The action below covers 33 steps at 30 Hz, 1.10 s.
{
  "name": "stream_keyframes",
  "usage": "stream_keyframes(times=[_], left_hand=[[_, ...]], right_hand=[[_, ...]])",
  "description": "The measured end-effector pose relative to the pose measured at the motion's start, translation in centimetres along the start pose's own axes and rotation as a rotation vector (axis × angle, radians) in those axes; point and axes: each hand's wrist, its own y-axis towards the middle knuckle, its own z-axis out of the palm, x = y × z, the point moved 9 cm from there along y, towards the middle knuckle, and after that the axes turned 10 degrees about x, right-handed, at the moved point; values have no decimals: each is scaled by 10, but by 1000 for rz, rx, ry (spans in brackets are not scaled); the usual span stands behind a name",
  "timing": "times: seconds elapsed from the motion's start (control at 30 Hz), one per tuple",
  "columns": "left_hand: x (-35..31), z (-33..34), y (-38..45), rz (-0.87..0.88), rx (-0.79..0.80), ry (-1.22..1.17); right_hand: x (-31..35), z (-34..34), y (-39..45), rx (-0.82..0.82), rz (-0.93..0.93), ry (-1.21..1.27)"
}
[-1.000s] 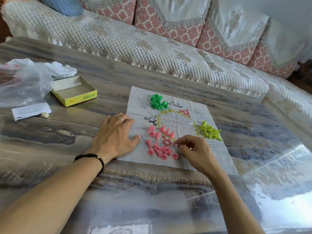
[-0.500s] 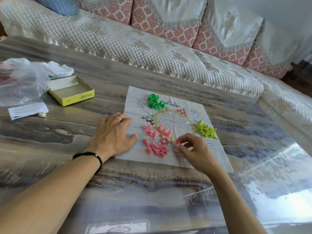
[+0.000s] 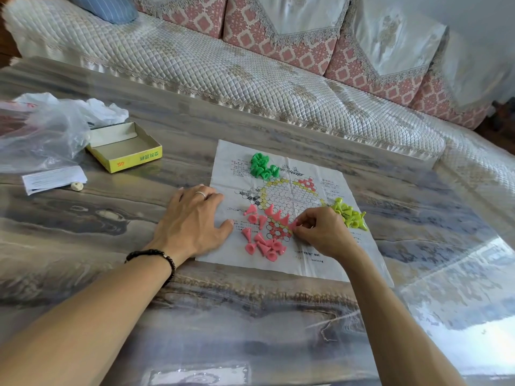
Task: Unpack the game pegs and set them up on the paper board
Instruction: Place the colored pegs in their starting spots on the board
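A pink cone-shaped plastic peg [image 3: 292,225] is pinched between the fingertips of the right hand [image 3: 320,234], just above the red-marked corner of the printed hexagonal field on the creased white paper board [image 3: 315,263]. A second earlier this hand was lower, at the loose heap of pink pegs [image 3: 263,246] near the board's near edge; since then the peg has been lifted from the heap and carried up to the end of the row of upright pink pegs [image 3: 277,214], where three are already stood. The row is thus judged to be about to gain its next member, while most of the pink set remains lying on its side.

The left hand [image 3: 192,221] is laid flat with its fingers spread on the board's left edge, holding nothing, so that the paper is kept from sliding; its position is unchanged.

The bright green pegs [image 3: 262,165] are heaped at the board's far edge and the yellow-green pegs [image 3: 348,214] at its right side, none of them placed. The open yellow cardboard box [image 3: 125,147] and the crumpled clear plastic bag [image 3: 41,132] are left well apart on the marbled table [image 3: 111,232].
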Motion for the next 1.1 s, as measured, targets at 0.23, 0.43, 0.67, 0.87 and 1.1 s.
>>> stream_keyframes(times=[0.23,0.43,0.67,0.87,1.1], left_hand=[[-1,-2,-3,7,-4,-8],[-3,-4,-4,7,0,-17],[-2,-2,-3,2,3,-12],[-2,-3,-4,3,9,-23],[-2,-3,-4,-3,21,-27]], right_hand=[[6,0,-4,-18,-27,15],[2,6,-6,-115,-26,12],[-6,2,-6,-142,-15,58],[-5,-7,-12,-241,-21,73],[65,-18,-24,-274,-241,-27]])
